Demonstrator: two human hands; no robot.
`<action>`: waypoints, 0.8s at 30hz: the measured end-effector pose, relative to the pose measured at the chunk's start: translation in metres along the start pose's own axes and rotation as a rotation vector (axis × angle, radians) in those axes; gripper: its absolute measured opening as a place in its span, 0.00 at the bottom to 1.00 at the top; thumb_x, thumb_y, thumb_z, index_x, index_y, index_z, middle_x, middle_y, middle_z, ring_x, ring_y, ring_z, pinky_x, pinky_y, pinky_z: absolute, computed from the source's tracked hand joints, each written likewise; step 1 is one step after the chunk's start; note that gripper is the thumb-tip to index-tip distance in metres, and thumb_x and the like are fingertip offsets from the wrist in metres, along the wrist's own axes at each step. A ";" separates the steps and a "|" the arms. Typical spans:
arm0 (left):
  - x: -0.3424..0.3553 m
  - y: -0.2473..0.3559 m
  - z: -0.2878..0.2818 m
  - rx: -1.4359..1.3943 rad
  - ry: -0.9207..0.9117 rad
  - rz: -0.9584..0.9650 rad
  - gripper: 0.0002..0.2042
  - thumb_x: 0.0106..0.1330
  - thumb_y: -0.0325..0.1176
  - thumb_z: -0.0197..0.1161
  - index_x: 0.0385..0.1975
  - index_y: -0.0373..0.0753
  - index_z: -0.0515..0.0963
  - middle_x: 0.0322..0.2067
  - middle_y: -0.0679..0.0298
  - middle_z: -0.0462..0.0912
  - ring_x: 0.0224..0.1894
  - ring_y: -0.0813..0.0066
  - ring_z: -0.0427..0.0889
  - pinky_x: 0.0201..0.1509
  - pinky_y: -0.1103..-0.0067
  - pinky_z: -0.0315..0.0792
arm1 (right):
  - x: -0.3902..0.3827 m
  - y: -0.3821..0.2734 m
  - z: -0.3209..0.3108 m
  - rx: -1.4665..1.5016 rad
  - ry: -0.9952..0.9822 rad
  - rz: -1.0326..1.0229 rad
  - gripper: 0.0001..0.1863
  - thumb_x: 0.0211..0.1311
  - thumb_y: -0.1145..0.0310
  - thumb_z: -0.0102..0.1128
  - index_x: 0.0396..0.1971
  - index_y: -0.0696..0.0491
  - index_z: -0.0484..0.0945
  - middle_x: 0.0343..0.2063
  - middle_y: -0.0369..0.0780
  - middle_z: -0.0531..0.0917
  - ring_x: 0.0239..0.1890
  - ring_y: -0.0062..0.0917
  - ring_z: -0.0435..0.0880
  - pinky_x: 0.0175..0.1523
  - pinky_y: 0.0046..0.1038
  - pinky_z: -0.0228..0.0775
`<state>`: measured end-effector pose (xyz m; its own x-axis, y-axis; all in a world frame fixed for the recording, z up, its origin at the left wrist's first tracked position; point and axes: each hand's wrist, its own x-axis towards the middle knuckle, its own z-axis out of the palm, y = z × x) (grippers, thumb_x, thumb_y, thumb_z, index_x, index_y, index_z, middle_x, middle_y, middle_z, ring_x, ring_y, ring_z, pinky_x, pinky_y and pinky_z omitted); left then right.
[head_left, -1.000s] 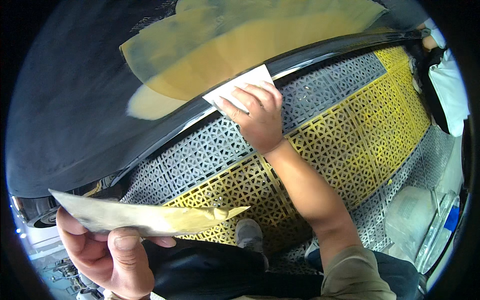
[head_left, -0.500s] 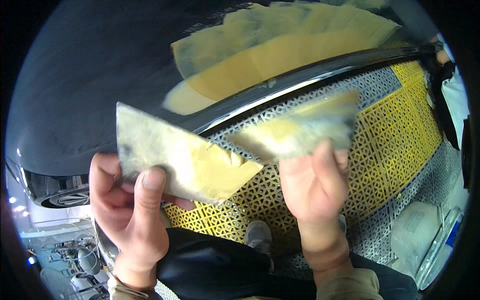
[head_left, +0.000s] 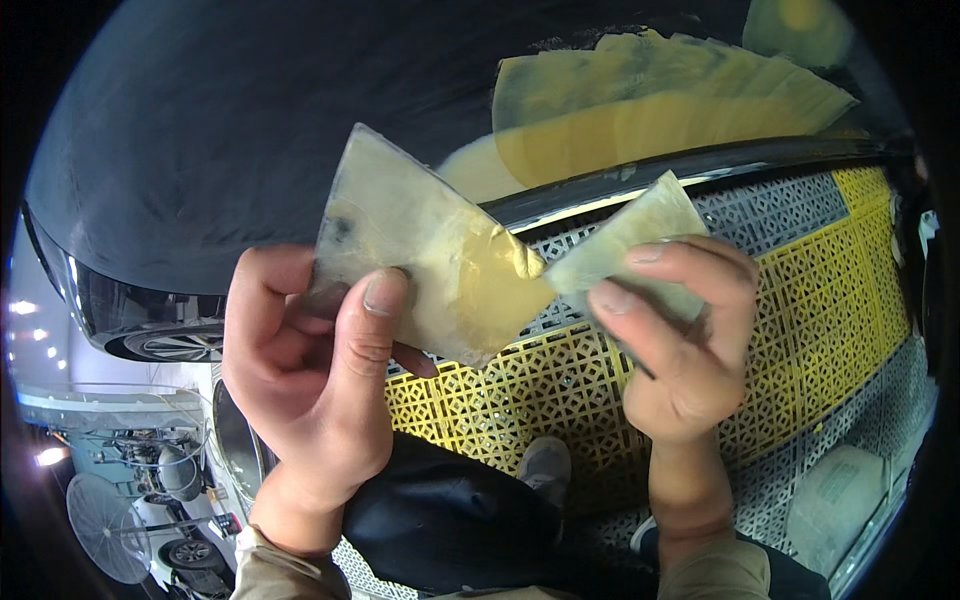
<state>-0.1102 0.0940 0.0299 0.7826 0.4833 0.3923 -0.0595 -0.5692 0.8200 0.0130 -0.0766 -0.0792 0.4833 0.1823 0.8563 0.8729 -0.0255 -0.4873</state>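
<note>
My left hand (head_left: pixel 330 400) pinches a broad pale putty spreader (head_left: pixel 390 215), thumb on its upper face and fingers beneath. Yellow body filler (head_left: pixel 500 305) coats that spreader's right end, with a thick ridge along the upper edge. In my right hand (head_left: pixel 690 350), a second pale putty spreader (head_left: pixel 635 225) is gripped between thumb and fingers and held tilted. Its lower left corner meets or overlaps the filler end of the left one; actual contact is hard to tell. Beyond both hands, layered yellow filler (head_left: pixel 650 130) covers a dark car panel (head_left: pixel 250 120).
A smaller filler spot (head_left: pixel 805 25) lies at the far right of the panel. Yellow and grey grid flooring (head_left: pixel 790 330) spreads below. My shoe (head_left: pixel 546 468) stands on it. A translucent container (head_left: pixel 838 500) sits at lower right; a pedestal fan (head_left: pixel 105 525) is at lower left.
My right hand has turned over, and its spreader has swung from lying broad and blurred to a steeper tilt against the left one. The panel's filler patch appears farther right in view.
</note>
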 end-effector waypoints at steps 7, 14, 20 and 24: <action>0.011 -0.017 -0.023 0.016 0.225 0.069 0.08 0.76 0.30 0.62 0.46 0.36 0.71 0.30 0.65 0.83 0.23 0.83 0.80 0.19 0.85 0.75 | -0.038 0.025 0.028 -0.025 -0.415 -0.084 0.12 0.57 0.66 0.67 0.41 0.39 0.90 0.42 0.27 0.84 0.48 0.22 0.79 0.59 0.34 0.62; -0.031 -0.121 -0.001 -0.720 -0.353 -0.304 0.09 0.72 0.29 0.65 0.44 0.33 0.74 0.53 0.36 0.81 0.26 0.74 0.86 0.21 0.84 0.78 | -0.012 0.024 0.062 -0.334 0.075 -0.099 0.14 0.60 0.67 0.71 0.47 0.46 0.90 0.48 0.32 0.83 0.52 0.28 0.78 0.59 0.33 0.63; -0.023 -0.119 0.043 -1.128 -0.505 -0.251 0.08 0.73 0.28 0.64 0.40 0.30 0.74 0.71 0.28 0.58 0.36 0.69 0.90 0.27 0.81 0.83 | 0.022 0.028 0.090 -0.483 0.182 -0.188 0.18 0.61 0.59 0.62 0.49 0.43 0.90 0.50 0.35 0.82 0.53 0.30 0.76 0.63 0.39 0.60; -0.017 -0.122 0.047 -1.098 -0.513 -0.166 0.11 0.72 0.31 0.66 0.39 0.32 0.70 0.74 0.29 0.52 0.28 0.66 0.88 0.24 0.79 0.83 | 0.034 0.026 0.097 -0.449 0.240 -0.174 0.22 0.52 0.73 0.72 0.50 0.47 0.89 0.50 0.39 0.82 0.52 0.33 0.78 0.62 0.38 0.62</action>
<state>-0.0872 0.1238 -0.0969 0.9693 0.0374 0.2430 -0.2328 0.4577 0.8581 0.0460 0.0243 -0.0792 0.2851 -0.0071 0.9585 0.8585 -0.4428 -0.2586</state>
